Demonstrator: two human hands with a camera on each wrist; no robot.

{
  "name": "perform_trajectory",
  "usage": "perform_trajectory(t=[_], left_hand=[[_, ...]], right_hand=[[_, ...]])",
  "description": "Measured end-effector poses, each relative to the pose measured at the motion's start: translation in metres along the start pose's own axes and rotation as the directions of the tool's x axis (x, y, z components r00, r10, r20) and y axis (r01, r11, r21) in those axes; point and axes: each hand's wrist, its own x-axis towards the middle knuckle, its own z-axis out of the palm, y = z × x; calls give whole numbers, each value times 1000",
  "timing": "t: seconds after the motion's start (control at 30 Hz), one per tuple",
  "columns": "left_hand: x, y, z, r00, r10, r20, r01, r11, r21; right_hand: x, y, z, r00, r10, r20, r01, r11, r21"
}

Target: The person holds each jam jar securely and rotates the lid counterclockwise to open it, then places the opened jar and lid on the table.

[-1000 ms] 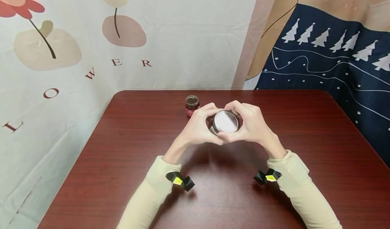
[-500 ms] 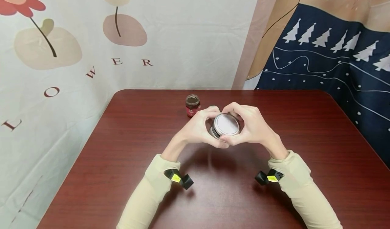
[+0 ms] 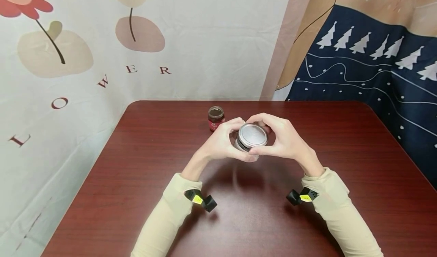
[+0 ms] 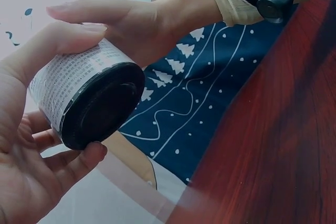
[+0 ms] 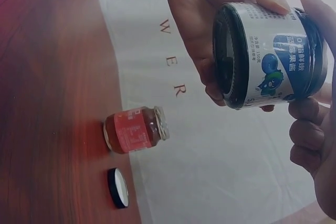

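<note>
A blueberry jam jar [image 5: 275, 59] with a white and blue label is held above the table, its silver lid [image 3: 253, 134] facing up toward the head camera. My left hand [image 3: 222, 141] grips the jar's body, thumb on the near side. My right hand [image 3: 281, 137] has its thumb and fingers round the lid's rim. The jar's dark base [image 4: 105, 106] shows in the left wrist view. Behind my left hand stands a second jar [image 3: 216, 118], lidless, with a red label and dark contents; my left hand covers its lower right part.
Beside the red-labelled jar, a loose dark-rimmed lid [image 5: 118, 188] lies on the table, visible in the right wrist view. The dark red wooden table [image 3: 143, 166] meets a printed curtain [image 3: 211, 59] at its back edge. A navy tree-print cloth [image 3: 358, 71] hangs at the right.
The right thumb and fingers have shifted round the lid's rim. Both hands and the jar dipped slightly, then rose again. The red-labelled jar stays where it was.
</note>
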Motion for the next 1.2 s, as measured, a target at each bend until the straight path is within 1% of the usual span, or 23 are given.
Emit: perform_trajectory(t=[0.23,0.43,0.53,0.57,0.63,0.7,0.8,0.9,1.0,1.1,1.2], left_hand=[[0,0,1,999,7,-39,-7,1000,2],[0,0,4,997,-18,-81,18,1000,1],[0,2,7,991,-20,-133,28,998,59],[0,2,8,988,-18,-156,32,995,91],[1,3,11,979,-4,-204,42,983,179],[2,4,14,968,18,-248,50,963,265],[3,4,17,952,62,-300,60,923,380],[2,6,20,940,88,-331,71,895,441],[2,7,23,932,98,-348,89,869,486],[3,8,24,930,108,-352,100,847,523],[3,8,25,931,111,-348,102,836,540]], right_hand=[[0,1,-3,1000,13,-9,-13,1000,-26],[0,1,-5,1000,15,-16,-16,999,-44],[0,2,-5,999,22,-31,-24,998,-66],[0,2,-5,999,28,-36,-31,996,-78],[0,2,-5,998,46,-46,-51,993,-107],[-1,3,-5,996,67,-52,-74,988,-137],[-1,3,-4,993,99,-60,-108,981,-163],[-1,4,-3,990,120,-68,-130,975,-182],[-1,3,-2,988,131,-77,-144,970,-194],[-1,3,-1,987,135,-82,-149,968,-201],[-2,4,0,989,121,-85,-136,970,-201]])
